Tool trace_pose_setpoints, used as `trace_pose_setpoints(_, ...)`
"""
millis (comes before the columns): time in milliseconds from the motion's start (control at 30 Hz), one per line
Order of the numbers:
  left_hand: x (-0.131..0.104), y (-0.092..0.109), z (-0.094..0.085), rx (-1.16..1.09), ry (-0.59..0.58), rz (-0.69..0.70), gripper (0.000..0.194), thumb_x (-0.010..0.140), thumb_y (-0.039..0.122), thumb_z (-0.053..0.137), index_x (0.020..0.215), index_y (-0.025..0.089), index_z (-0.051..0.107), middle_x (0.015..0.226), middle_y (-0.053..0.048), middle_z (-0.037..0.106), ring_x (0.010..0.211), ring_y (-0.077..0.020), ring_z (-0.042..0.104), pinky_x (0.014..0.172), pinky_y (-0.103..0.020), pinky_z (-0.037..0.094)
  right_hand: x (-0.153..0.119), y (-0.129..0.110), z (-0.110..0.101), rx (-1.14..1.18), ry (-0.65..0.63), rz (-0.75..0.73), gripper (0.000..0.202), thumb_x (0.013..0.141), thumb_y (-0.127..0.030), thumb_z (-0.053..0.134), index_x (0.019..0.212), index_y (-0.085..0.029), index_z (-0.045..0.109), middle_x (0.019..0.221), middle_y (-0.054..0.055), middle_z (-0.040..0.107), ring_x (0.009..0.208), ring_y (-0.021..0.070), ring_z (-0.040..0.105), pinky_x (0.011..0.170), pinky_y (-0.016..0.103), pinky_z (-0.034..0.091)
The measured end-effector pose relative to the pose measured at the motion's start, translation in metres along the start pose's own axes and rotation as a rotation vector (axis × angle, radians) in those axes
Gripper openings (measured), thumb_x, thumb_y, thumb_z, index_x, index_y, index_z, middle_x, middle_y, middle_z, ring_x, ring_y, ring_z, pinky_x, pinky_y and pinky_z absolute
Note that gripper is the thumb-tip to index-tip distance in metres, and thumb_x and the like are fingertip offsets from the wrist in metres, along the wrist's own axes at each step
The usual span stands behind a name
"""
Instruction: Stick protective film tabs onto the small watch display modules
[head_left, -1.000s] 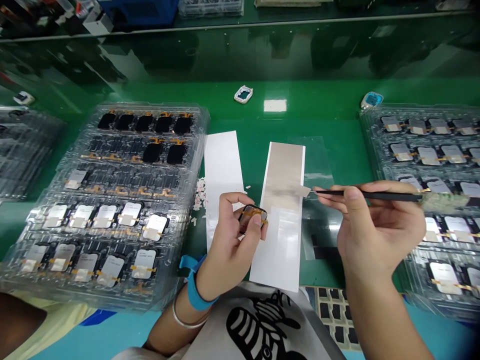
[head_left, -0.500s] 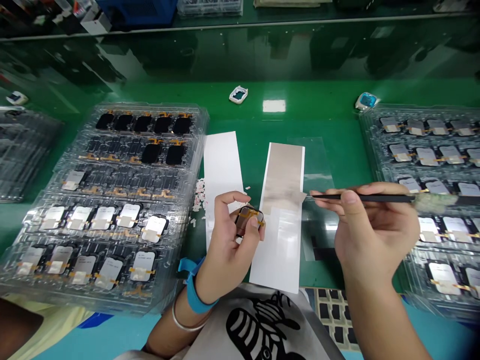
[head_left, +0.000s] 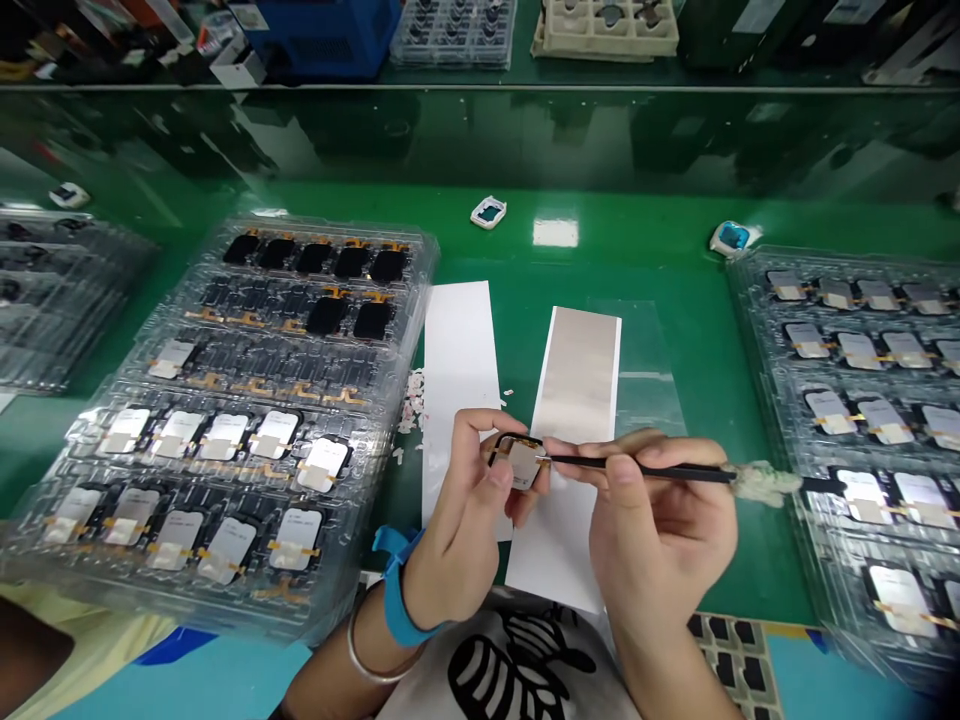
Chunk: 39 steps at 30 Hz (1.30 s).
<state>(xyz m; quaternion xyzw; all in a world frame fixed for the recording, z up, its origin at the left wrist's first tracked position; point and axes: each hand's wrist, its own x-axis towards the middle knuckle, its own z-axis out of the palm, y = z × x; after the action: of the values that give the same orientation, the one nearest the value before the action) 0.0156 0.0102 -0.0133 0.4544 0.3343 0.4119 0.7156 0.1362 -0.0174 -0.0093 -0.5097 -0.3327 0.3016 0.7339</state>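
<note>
A small display module (head_left: 525,466) with a dark frame and a pale grey back is pinched in my left hand (head_left: 469,520). My right hand (head_left: 652,520) is closed round a thin black tool (head_left: 667,470) that looks like tweezers, with pale material wrapped round its rear part. The tool's tip meets the module's right edge. Below the hands lies a white-edged strip with a beige sheet (head_left: 579,375). Left of it is a white paper strip (head_left: 459,350).
A clear tray (head_left: 247,390) of modules stands at the left, another (head_left: 772,400) at the right. Small pale scraps (head_left: 411,405) lie by the paper. Two white frames (head_left: 489,212) (head_left: 731,238) sit farther back. A person's arm (head_left: 30,650) shows at lower left.
My right hand has moved left, bringing the tool tip from beside the beige strip to the module. The module's back now shows pale grey. The camera view has shifted slightly.
</note>
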Motion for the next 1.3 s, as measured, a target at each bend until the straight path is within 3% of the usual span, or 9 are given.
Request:
trace_pose_setpoints(233,0.0018,-0.0007,0.0035,0.033,0.028,0.027,0.011,0.106,0.032,0.040,0.108,0.025,0.048,0.079,0.001,0.060,0.059,-0.0098,0.047,0.055,-0.020,0.041,-0.0012,0.0018,-0.0011,-0.001,0.012,-0.018,0.015,0.089,-0.013,0.065,0.091,-0.024,0.054,0.080,-0.002,0.063,0.082,0.0181,0.076,0.063,0.028,0.068)
trace_pose_setpoints(700,0.0028,0.0001,0.0056,0.073,0.051,0.036,0.009,0.106,0.031,0.041,0.105,0.025,0.047,0.076,0.002,0.060,0.055,-0.0068,0.045,0.054,-0.016,0.042,-0.0009,0.0026,-0.0018,0.018,0.019,-0.016,0.015,0.089,-0.011,0.065,0.092,-0.023,0.056,0.080,-0.002,0.063,0.083,0.0173,0.076,0.064,0.027,0.069)
trace_pose_setpoints(833,0.0043,-0.0012,0.0065,0.063,0.068,0.049,0.009,0.106,0.032,0.042,0.105,0.024,0.047,0.078,0.002,0.060,0.060,-0.0064,0.051,0.051,-0.013,0.041,-0.0008,0.0029,-0.0012,0.050,0.004,-0.033,0.015,0.090,-0.009,0.064,0.093,-0.022,0.057,0.081,-0.001,0.065,0.079,0.0165,0.076,0.062,0.026,0.069)
trace_pose_setpoints(967,0.0047,-0.0003,0.0074,0.066,0.106,0.027,0.010,0.105,0.033,0.047,0.102,0.024,0.046,0.075,0.003,0.058,0.065,-0.0070,0.057,0.053,-0.013,0.042,-0.0017,0.0036,-0.0007,0.088,-0.028,-0.067,0.017,0.089,-0.004,0.061,0.094,-0.021,0.057,0.081,-0.001,0.067,0.084,0.0185,0.076,0.071,0.033,0.070)
trace_pose_setpoints(1133,0.0060,0.0034,0.0076,0.115,0.119,0.001,0.014,0.103,0.035,0.050,0.098,0.024,0.044,0.069,0.005,0.058,0.066,-0.0079,0.057,0.063,-0.017,0.047,-0.0028,0.0045,-0.0014,0.133,-0.048,-0.062,0.019,0.090,-0.002,0.059,0.096,-0.020,0.059,0.083,-0.001,0.067,0.086,0.0171,0.075,0.071,0.031,0.069)
trace_pose_setpoints(1300,0.0072,0.0035,0.0064,0.168,0.149,-0.003,0.021,0.098,0.035,0.059,0.097,0.024,0.041,0.062,0.008,0.051,0.052,-0.0066,0.044,0.049,-0.014,0.036,-0.0009,0.0012,-0.0053,0.119,0.006,-0.071,0.017,0.091,-0.005,0.058,0.097,-0.020,0.058,0.083,0.000,0.065,0.084,0.0177,0.074,0.066,0.031,0.068)
